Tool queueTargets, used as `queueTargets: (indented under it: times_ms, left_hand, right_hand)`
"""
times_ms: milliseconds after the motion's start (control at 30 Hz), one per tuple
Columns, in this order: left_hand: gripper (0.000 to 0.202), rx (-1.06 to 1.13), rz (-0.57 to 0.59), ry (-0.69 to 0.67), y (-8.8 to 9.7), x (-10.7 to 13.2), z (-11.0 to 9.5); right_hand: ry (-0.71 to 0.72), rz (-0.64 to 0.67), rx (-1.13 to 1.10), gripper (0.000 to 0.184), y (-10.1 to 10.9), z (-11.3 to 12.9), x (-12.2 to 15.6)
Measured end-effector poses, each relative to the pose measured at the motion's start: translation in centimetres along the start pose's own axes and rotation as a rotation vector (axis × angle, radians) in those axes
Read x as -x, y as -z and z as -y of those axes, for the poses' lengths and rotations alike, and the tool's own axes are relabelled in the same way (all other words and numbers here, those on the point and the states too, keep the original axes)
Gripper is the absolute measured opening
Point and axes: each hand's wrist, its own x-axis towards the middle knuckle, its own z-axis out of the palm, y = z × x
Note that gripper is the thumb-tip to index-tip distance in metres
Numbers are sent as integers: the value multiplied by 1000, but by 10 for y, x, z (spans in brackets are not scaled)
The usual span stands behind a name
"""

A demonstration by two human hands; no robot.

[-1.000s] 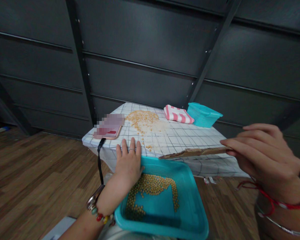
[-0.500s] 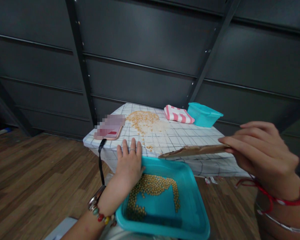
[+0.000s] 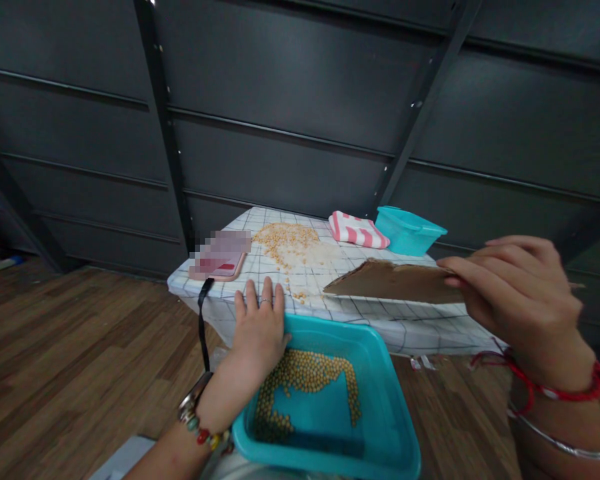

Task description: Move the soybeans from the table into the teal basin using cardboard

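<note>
The person is working with a scatter of yellow beans, and the job is looking roughly part-way through. One batch of beans [image 3: 300, 383] is already lying in the teal tray [image 3: 387, 433], which is sitting low in front of the person with its far rim just against the table [image 3: 405, 327]. A heap of beans [image 3: 285, 239] is lying on the checked cloth near the far edge, with a thin trail of loose ones running from it toward the tray. The left hand [image 3: 260, 333] is lying flat and open, holding nothing. Its fingers are stretching onto the cloth and its thumb side is touching the tray's far left corner. The right hand [image 3: 520, 300] is pinching one end of a cardboard sheet [image 3: 395, 281] between thumb and fingers. It is holding the sheet nearly level above the near right part of the table, apart from both bean piles. No beans are showing on the sheet. Counted, there are two teal containers, the tray and a smaller tub [image 3: 410, 230] at the far right corner. There is one cardboard sheet, one striped cloth [image 3: 357, 230] just beside the tub, and one phone [image 3: 219, 261] at the left corner. A black strap [image 3: 200, 320] is hanging from the phone over the edge. The beans are lying in two groups and are far too many to count singly.
</note>
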Motion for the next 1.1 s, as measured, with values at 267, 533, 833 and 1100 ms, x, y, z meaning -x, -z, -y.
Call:
queueTargets:
  times_ms: [267,533,833,1100]
  left_hand:
    - [76,-32,-16,-8,2,0,-1]
    - [76,-22,-16,-5,1,1,-1]
    - [76,-24,-16,-6,-1,0,0]
    - [76,2,-5,1,0,-2,0]
  right_hand:
    - [82,14,-18,12,-15,-4,-6]
    - [47,7,-138,24,-3,0,0]
    - [9,24,-171,33,6,6,-2]
    - [-6,2,-210,33,6,7,0]
